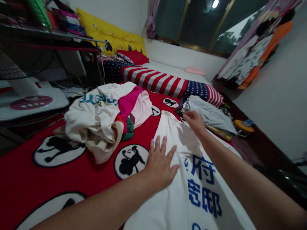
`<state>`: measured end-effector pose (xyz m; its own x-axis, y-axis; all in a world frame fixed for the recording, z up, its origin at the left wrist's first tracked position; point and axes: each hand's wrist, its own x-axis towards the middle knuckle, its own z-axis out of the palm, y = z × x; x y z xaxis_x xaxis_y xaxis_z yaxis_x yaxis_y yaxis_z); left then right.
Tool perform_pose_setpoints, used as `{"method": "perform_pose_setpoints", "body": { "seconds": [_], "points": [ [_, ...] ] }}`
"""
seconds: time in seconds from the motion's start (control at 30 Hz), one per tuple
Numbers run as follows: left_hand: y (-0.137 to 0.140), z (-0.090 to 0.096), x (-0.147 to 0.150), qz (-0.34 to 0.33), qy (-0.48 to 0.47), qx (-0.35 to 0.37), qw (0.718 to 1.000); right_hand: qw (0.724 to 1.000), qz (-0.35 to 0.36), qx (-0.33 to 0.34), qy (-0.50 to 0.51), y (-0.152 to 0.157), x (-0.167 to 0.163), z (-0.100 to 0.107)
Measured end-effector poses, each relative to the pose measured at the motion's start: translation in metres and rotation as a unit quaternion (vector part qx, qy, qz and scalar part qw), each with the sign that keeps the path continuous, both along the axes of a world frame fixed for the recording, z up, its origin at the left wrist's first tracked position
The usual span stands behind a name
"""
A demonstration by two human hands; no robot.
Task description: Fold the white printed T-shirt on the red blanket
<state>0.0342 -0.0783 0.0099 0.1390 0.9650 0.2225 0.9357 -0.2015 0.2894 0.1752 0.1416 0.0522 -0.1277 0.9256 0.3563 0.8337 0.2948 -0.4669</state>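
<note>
One blue-lettered white garment (pixel 176 195) lies spread on a red blanket (pixel 100 179). The left hand (pixel 160 167) rests flat on it, fingers wide apart; the right hand (pixel 195 121), fingers bent, is near grey cloth (pixel 208 108), its grip unclear. Crumpled clothes (pixel 96 118) are heaped to the left.

Dim light, blurry stretched edges

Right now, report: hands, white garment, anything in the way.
Left hand spread flat on white garment. Right hand near its far edge, grip unclear. Garment on red blanket, blue print showing. Clothes heap close by on the left.
</note>
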Motion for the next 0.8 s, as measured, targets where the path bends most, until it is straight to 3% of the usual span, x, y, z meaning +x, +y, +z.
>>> {"method": "perform_pose_setpoints", "body": {
  "seconds": [0.07, 0.17, 0.23, 0.3, 0.43, 0.5, 0.57, 0.63, 0.7, 0.8],
  "points": [
    [0.0, 0.002, 0.0, -0.004, 0.004, -0.011, 1.0, 0.997, -0.074, 0.022, -0.021, -0.011, 0.043, 0.002],
    [0.0, 0.004, -0.001, -0.006, 0.008, -0.017, 1.0, 0.992, -0.089, -0.073, -0.042, -0.033, 0.087, -0.002],
    [0.001, 0.003, -0.001, -0.007, 0.012, -0.007, 1.0, 0.986, -0.073, -0.147, -0.015, -0.048, 0.097, -0.006],
    [0.001, 0.001, -0.001, -0.008, 0.016, 0.003, 1.0, 0.983, -0.059, -0.172, 0.018, -0.059, 0.094, -0.008],
    [0.001, -0.003, -0.001, -0.007, 0.023, 0.015, 1.0, 0.98, -0.038, -0.155, 0.121, -0.065, 0.083, -0.009],
    [0.001, -0.003, -0.002, -0.006, 0.026, 0.013, 1.0, 0.983, -0.06, -0.119, 0.125, -0.064, 0.082, -0.013],
    [0.001, -0.002, -0.002, -0.005, 0.028, 0.009, 1.0, 0.993, -0.101, -0.056, 0.031, -0.064, 0.081, -0.02],
    [0.001, -0.002, -0.002, -0.005, 0.029, 0.007, 1.0, 0.985, -0.143, -0.001, -0.095, -0.067, 0.078, -0.029],
    [0.001, -0.003, -0.002, -0.006, 0.029, 0.011, 1.0, 0.97, -0.169, 0.001, -0.174, -0.072, 0.074, -0.033],
    [0.002, -0.004, -0.002, -0.008, 0.031, 0.017, 0.999, 0.968, -0.172, -0.016, -0.184, -0.082, 0.068, -0.029]
  ]
}}
